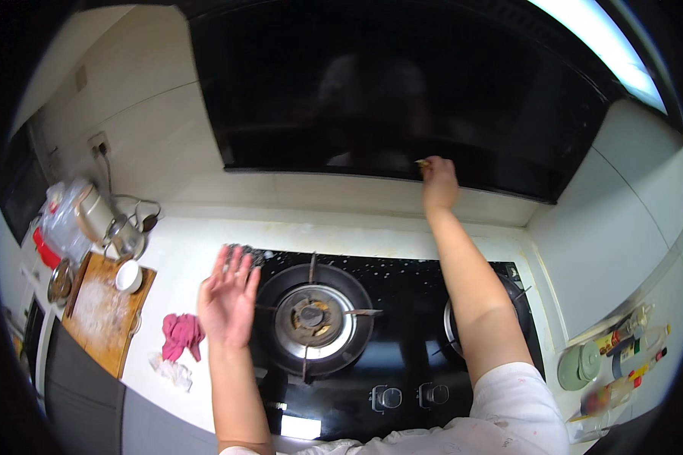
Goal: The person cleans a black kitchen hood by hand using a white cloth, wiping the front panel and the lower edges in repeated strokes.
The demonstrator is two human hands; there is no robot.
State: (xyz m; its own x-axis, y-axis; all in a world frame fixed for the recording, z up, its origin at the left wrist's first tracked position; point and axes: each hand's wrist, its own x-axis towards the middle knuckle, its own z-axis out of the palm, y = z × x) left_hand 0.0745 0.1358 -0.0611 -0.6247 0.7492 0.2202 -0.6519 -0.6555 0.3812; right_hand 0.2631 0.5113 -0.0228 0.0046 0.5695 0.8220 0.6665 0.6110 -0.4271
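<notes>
My right hand (pixel 439 182) is raised to the lower edge of a glossy black range hood panel (pixel 319 114). Its fingers are closed on a small yellowish item (pixel 423 164), mostly hidden and too small to identify. Palm towards me and fingers extended, my left hand (pixel 230 307) holds nothing over the left side of the black gas hob (pixel 398 318). Beside that hand is the left burner (pixel 313 315) with its pan support. The right forearm covers part of the right burner (pixel 449 321). Two control knobs (pixel 387 397) sit at the hob's front.
A pink cloth (pixel 181 336) and crumpled white tissue (pixel 171 371) lie left of the hob. Farther left, a floury wooden board (pixel 99 310) bears a white bowl (pixel 129 277); a kettle (pixel 94 210) stands behind. Bottles (pixel 609 395) and a green lidded pot (pixel 577 367) stand right.
</notes>
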